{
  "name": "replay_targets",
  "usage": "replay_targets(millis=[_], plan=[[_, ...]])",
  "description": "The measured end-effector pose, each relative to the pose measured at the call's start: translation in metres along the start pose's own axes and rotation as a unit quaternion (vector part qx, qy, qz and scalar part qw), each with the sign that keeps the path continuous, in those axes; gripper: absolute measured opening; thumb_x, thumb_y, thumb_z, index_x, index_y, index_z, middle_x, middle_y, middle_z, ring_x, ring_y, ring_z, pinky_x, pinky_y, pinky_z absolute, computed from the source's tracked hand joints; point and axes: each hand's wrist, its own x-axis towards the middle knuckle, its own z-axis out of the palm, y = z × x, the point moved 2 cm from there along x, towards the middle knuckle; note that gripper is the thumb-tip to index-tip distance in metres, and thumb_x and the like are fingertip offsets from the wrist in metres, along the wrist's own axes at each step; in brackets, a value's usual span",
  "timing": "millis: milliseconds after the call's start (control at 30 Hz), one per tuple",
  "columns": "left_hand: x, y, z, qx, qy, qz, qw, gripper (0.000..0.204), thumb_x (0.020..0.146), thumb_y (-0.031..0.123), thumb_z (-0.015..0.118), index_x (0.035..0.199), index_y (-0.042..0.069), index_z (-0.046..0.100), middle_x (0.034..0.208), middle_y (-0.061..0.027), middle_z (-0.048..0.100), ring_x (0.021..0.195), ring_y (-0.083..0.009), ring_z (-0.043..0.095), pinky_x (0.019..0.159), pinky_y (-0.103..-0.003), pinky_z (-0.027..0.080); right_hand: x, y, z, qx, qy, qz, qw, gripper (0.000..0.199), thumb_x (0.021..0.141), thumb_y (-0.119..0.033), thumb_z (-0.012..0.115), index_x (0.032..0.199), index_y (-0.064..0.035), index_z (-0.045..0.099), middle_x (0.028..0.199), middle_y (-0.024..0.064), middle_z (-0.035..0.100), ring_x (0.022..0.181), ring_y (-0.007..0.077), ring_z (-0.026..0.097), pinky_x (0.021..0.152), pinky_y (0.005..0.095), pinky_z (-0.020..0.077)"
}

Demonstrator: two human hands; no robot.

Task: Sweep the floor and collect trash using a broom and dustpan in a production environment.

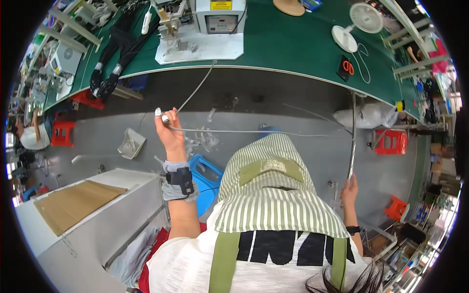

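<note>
My left hand (167,132) is raised in front of me, its fingers closed on a thin grey cable (244,131) with a small metal end piece at my fingertips. The cable runs right from that hand, bends near the far right and comes down as a straight grey length (352,141) into my right hand (349,191), which grips its lower end. Another stretch of the cable rises from my left hand toward the white machine base (202,49) on the green workbench (293,49). A grey band with a black device sits on my left wrist.
The workbench carries a grey control box (220,17), a white desk fan (359,24), red-handled scissors (346,67) and black cable bundles (110,68). A blue stool (207,178), red stools (391,141), a clear plastic bag (366,116) and a white table with cardboard (73,202) surround me.
</note>
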Motion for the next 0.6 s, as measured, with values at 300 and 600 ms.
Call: replay_targets(millis=[300,600], plan=[[0.024,-0.007,-0.007,0.057,-0.052,0.0,0.997,0.031,0.096,0.021,0.036,0.067,0.01,0.036,0.057,-0.0008,0.033,0.063,-0.0133,0.04,0.092,-0.033,0.039,-0.042,-0.03,-0.024,-0.005,-0.005,0.028,1.0,0.043,0.095,-0.017,0.046,0.136,-0.0096,0.038,0.054,-0.0058,0.037,0.039,0.0045,0.034,0.034,0.0227,0.0275],[0.009,-0.009,0.021,0.216,-0.116,0.043,0.969,0.024,0.095,0.019,0.042,0.077,0.005,0.049,0.066,0.0007,0.046,0.066,-0.0104,0.044,0.084,-0.029,0.042,-0.054,-0.089,-0.03,-0.065,-0.118,0.015,0.991,0.044,0.094,-0.016,0.048,0.135,-0.0071,0.04,0.058,-0.0033,0.043,0.042,0.0051,0.037,0.037,0.0239,0.0291]])
